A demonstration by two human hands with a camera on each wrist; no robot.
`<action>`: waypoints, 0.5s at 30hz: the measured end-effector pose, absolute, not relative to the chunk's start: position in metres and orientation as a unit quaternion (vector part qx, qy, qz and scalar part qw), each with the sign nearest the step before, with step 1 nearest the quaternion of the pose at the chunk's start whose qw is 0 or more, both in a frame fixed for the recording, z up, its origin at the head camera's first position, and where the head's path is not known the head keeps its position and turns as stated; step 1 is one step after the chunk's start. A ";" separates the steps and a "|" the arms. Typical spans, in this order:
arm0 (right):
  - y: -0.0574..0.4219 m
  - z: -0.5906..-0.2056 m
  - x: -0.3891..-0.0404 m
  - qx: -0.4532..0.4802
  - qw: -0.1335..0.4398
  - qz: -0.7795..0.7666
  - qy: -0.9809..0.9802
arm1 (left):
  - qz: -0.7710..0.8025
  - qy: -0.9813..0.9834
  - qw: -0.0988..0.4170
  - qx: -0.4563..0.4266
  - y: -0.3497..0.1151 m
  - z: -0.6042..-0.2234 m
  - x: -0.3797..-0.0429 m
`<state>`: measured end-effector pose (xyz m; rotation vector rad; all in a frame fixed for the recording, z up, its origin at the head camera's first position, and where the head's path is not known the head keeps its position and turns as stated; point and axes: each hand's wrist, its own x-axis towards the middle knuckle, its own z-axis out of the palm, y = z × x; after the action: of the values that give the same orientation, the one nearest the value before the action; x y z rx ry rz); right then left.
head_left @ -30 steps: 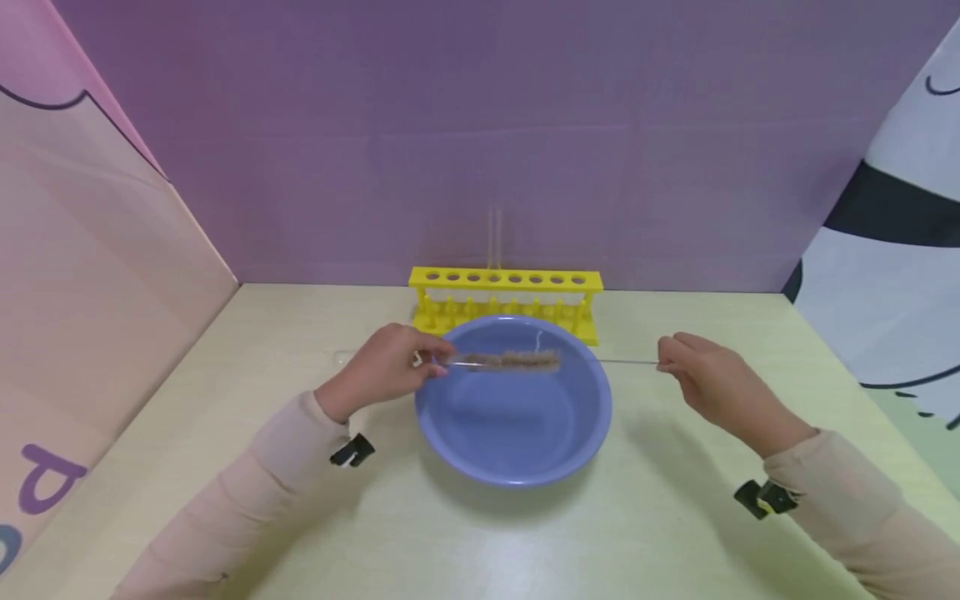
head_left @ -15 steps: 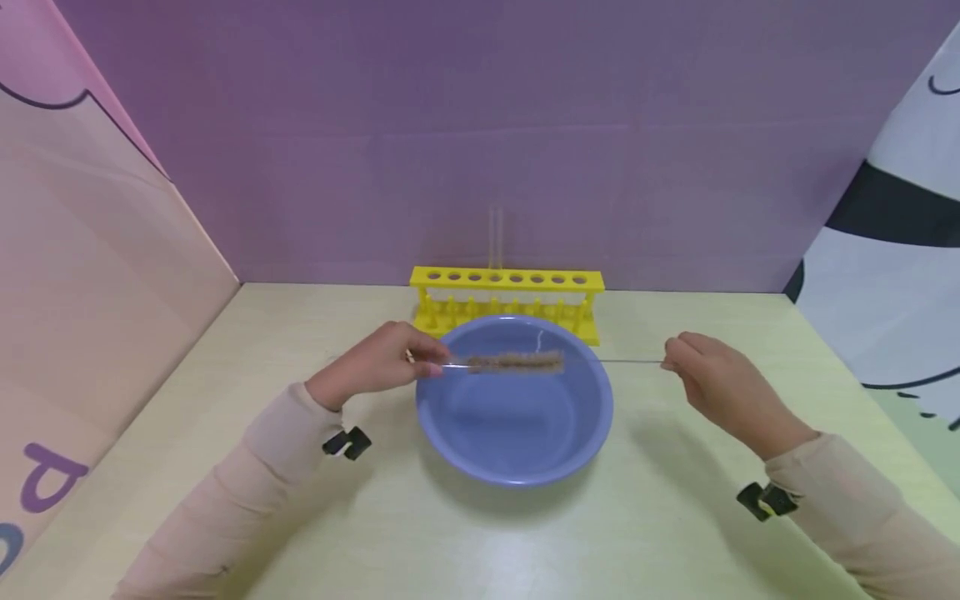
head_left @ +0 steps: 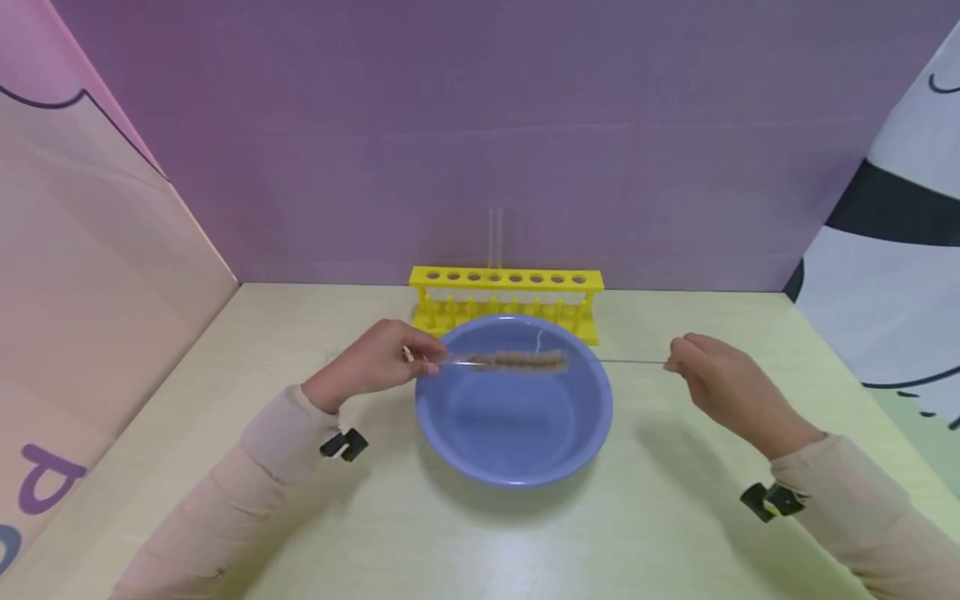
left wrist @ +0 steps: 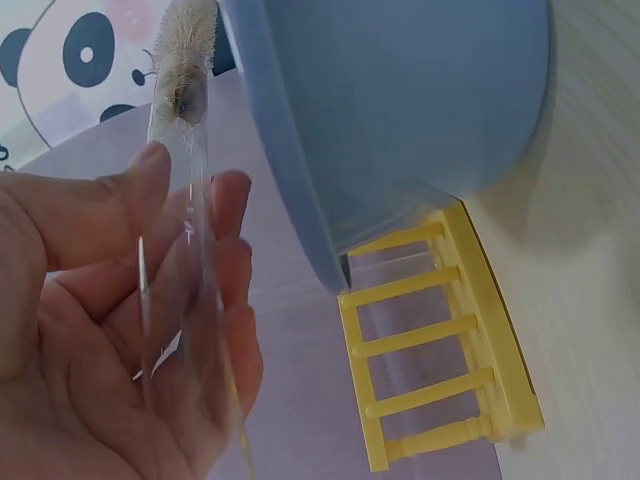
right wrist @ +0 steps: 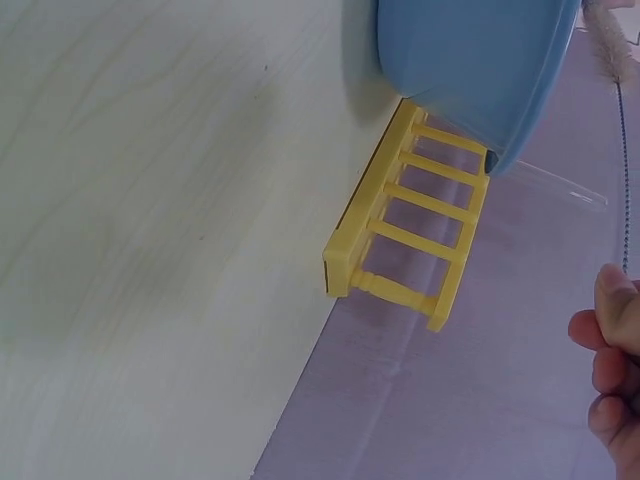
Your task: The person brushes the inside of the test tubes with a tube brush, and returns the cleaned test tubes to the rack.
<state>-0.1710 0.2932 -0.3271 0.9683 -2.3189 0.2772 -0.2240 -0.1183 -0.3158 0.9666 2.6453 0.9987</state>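
Observation:
My left hand pinches a clear glass test tube held nearly level, thumb on one side and fingers on the other. A test tube brush with tan bristles sits partly inside the tube's mouth, its bristled end pointing right. Its thin twisted wire handle runs right to my right hand, which pinches it between thumb and curled fingers. Tube and brush stay above a round blue basin; the left hand overlaps the basin's left rim in the head view.
Behind the basin stands a yellow test tube rack with a row of holes. Another clear test tube rises from it. A purple backdrop closes off the far edge of the pale wooden table.
My right hand has shifted slightly right, and the brush bristles with it. My left hand has drawn a little left along with the tube.

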 end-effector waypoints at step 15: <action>0.301 -0.330 -0.173 0.376 0.276 0.142 -0.873 | 0.313 0.896 0.021 0.314 -0.119 -0.319 -0.225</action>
<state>-0.1730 0.3008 -0.3299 1.0104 -2.3468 0.3802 -0.2245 -0.1193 -0.3194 0.9740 2.7769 0.9714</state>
